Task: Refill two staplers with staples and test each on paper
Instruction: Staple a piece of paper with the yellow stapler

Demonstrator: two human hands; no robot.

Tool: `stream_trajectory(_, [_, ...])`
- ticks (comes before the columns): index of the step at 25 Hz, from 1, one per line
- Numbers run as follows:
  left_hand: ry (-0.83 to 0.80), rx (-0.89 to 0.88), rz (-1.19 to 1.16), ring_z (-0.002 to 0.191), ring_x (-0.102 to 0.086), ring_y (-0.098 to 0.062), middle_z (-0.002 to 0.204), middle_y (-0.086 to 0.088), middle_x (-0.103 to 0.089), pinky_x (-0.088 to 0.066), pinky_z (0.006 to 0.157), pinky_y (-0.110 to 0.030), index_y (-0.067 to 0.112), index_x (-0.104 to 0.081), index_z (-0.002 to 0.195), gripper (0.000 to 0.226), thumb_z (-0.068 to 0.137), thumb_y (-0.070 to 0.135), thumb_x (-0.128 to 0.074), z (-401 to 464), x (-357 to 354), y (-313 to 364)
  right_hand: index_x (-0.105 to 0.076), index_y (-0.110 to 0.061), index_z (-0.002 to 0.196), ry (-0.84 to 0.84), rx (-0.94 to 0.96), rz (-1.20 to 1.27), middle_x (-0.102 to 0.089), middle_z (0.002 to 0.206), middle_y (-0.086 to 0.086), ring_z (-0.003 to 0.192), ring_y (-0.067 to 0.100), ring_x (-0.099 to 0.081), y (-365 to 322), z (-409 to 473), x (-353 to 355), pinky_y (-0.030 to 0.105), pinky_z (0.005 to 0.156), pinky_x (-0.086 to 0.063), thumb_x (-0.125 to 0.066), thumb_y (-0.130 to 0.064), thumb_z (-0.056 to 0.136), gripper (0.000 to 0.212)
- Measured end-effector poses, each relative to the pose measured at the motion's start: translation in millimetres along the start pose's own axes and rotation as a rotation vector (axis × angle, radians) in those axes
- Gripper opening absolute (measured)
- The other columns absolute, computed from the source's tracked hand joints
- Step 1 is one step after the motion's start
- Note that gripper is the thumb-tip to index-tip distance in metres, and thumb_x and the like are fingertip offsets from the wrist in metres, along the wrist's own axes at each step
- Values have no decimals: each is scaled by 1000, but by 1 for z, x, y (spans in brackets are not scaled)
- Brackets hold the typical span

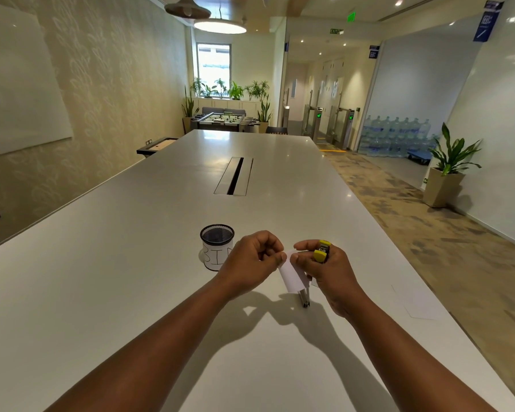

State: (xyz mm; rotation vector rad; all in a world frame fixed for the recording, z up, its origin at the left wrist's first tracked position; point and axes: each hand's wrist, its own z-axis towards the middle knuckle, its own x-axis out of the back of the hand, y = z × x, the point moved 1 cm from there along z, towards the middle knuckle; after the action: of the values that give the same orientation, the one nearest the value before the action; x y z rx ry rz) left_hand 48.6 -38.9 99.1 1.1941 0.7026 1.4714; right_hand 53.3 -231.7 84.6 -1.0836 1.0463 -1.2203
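My right hand (324, 272) holds a small yellow stapler (321, 251) in its palm and pinches the upper edge of a small white slip of paper (292, 275). My left hand (250, 260) pinches the same slip from the left, so both hands meet above the white table (131, 278). Below the paper a dark grey metal object (305, 298) stands on the table; it looks like a second stapler, but its upper part is hidden by the paper.
A black mesh cup (217, 245) with a white label marked "BIN" stands just left of my left hand. A white sheet of paper (416, 301) lies near the table's right edge. A cable slot (234, 176) sits in the table's middle.
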Motion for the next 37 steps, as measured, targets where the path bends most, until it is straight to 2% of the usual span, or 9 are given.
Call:
stream_trajectory(6, [-16,12,-7,73,-66,-8,80,3,-76,-60,77,-37,15,-77,95,8,92,9,-73,-2,1,-2,-77,-11,91,0,5,-34,-78,84,10,73,16,-73,0,1,-2,19,59,-52,-81,-6,82,11])
stream_trajectory(9, [-10,8,21,74,-68,-7,84,-1,-78,-60,78,-35,16,-79,96,9,92,10,-73,-1,2,-3,-78,-15,86,10,13,-49,-78,83,7,72,14,-72,-2,-1,-4,19,59,-53,-82,-8,81,10])
stream_trajectory(13, [-4,0,43,72,-68,-4,82,2,-78,-59,74,-26,19,-79,95,10,92,11,-73,1,3,-2,-79,-21,82,-2,15,-72,-78,82,6,71,13,-71,-5,-3,-4,20,59,-53,-82,-11,82,10])
stream_trajectory(21, [4,-1,106,73,-68,-7,82,2,-77,-60,77,-37,23,-79,92,10,91,15,-73,0,3,-5,-78,-18,82,-25,-61,-98,-76,86,12,73,18,-66,-8,-4,-7,34,66,-52,-77,-15,87,6])
stream_trajectory(24, [4,3,118,75,-71,-9,82,5,-78,-61,79,-40,24,-79,92,10,91,16,-74,0,4,-6,-77,-14,83,-46,-69,-98,-75,81,10,70,16,-65,-9,-6,-6,34,65,-50,-77,-13,87,5])
stream_trajectory(28, [2,7,115,81,-73,-19,83,5,-78,-62,81,-45,24,-80,91,9,90,16,-75,0,5,-8,-77,-15,81,-63,-60,-111,-74,77,9,68,15,-64,-9,-6,-6,34,65,-49,-76,-11,87,8])
stream_trajectory(32, [-2,10,111,82,-73,-20,83,5,-78,-62,82,-45,25,-80,92,9,90,17,-75,1,4,-7,-78,-16,80,-58,-66,-108,-75,78,11,69,16,-64,-8,-4,-6,35,65,-49,-77,-11,87,8])
stream_trajectory(37, [34,20,39,76,-68,-25,83,1,-75,-60,82,-45,24,-76,96,13,92,12,-71,-1,-2,-6,-77,-15,80,-18,-66,-86,-74,83,20,72,22,-66,-5,-2,-7,39,69,-50,-76,-11,86,8])
